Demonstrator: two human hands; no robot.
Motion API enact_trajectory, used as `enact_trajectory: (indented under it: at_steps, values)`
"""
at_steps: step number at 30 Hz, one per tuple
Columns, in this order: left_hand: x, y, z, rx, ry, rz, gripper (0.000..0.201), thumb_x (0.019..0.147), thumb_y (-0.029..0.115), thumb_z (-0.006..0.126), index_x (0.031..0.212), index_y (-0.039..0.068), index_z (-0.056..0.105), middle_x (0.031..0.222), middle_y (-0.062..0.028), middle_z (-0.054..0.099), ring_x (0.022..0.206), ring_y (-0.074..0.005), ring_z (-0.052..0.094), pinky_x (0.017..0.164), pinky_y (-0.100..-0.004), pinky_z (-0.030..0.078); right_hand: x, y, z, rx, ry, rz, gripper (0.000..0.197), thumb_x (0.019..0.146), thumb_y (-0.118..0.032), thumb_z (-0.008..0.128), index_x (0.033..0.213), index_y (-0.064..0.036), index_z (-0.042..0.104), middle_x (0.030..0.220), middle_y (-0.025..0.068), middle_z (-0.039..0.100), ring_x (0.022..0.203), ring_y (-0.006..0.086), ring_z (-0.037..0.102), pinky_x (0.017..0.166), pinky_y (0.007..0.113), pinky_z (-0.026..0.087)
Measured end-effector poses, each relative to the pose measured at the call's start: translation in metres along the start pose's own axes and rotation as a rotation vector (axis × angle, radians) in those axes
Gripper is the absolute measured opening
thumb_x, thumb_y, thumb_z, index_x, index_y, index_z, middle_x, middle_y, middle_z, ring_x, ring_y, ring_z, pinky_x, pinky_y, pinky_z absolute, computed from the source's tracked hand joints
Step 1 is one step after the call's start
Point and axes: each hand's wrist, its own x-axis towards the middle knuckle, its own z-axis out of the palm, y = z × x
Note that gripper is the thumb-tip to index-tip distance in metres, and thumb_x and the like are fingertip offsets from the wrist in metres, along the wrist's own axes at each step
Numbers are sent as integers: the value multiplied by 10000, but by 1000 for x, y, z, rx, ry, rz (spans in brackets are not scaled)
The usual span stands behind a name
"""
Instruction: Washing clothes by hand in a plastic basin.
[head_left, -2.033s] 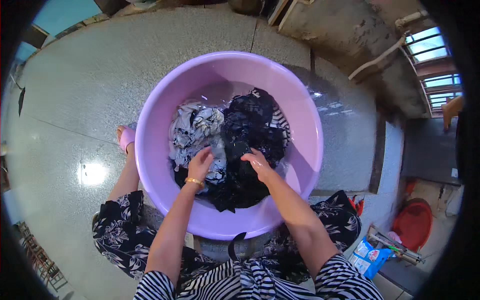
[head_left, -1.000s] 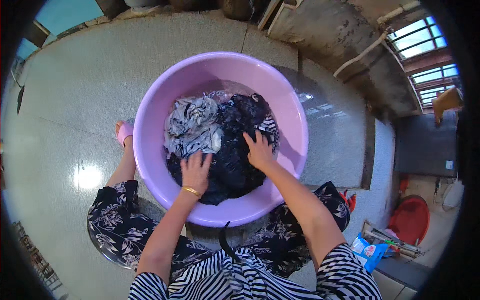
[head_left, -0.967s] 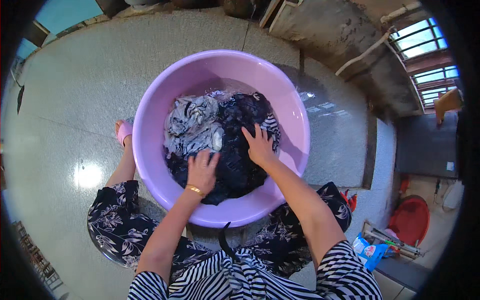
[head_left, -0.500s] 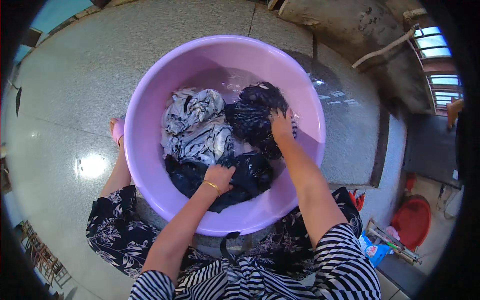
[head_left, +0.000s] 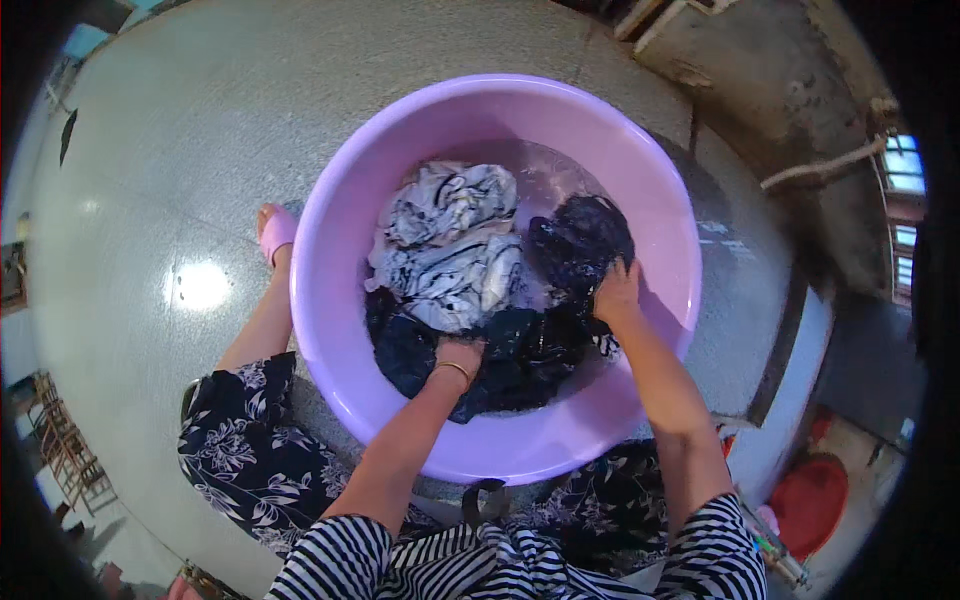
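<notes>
A large round purple tub (head_left: 335, 390) stands between my knees with wet clothes and shallow water in it. My left hand (head_left: 460, 353), a bracelet at its wrist, presses into a dark garment (head_left: 520, 375) on the tub's near side; its fingertips are sunk in the cloth. On the right, my right hand (head_left: 617, 290) grips the edge of a bunched black garment (head_left: 580, 235), its fingers partly hidden by the fabric. Beyond my left hand lies a crumpled white garment with black markings (head_left: 455, 245), touched by neither hand.
Grey speckled floor (head_left: 200, 150) surrounds the tub, wet on the right. My pink-slippered foot (head_left: 277, 235) rests left of it. A red basin (head_left: 810, 505) sits at lower right, a pipe (head_left: 825, 165) at upper right, and bamboo-like furniture (head_left: 70, 440) at far left.
The view has shifted, so the tub appears further right. My right hand has drawn nearer to me along the black garment; my left has sunk deeper into the dark cloth.
</notes>
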Motion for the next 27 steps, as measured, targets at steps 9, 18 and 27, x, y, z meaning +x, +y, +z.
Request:
enact_trajectory:
  at_steps: [9, 18, 27]
  values:
    - [-9, -23, -9, 68, 43, 11, 313, 743, 262, 548, 981, 59, 566, 916, -129, 605, 899, -282, 573, 758, -390, 426, 50, -120, -141, 760, 507, -106, 177, 721, -143, 532, 882, -74, 507, 919, 103, 568, 880, 258, 542, 675, 414, 440]
    - [-23, -57, -83, -1639, 224, -681, 696, 679, 529, 608, 994, -88, 547, 808, -169, 627, 775, -220, 601, 698, -276, 453, -23, -165, -108, 1364, 506, -94, 111, 751, -150, 527, 768, -74, 449, 672, 159, 553, 633, 366, 549, 569, 449, 414]
    - [-43, -85, -35, -1930, 598, -667, 336, 768, 133, 608, 1039, -35, 505, 909, -105, 585, 832, -233, 569, 724, -348, 450, -87, -176, -135, 985, 147, -707, 103, 738, -157, 506, 776, -64, 528, 736, 167, 571, 719, 349, 560, 612, 443, 439]
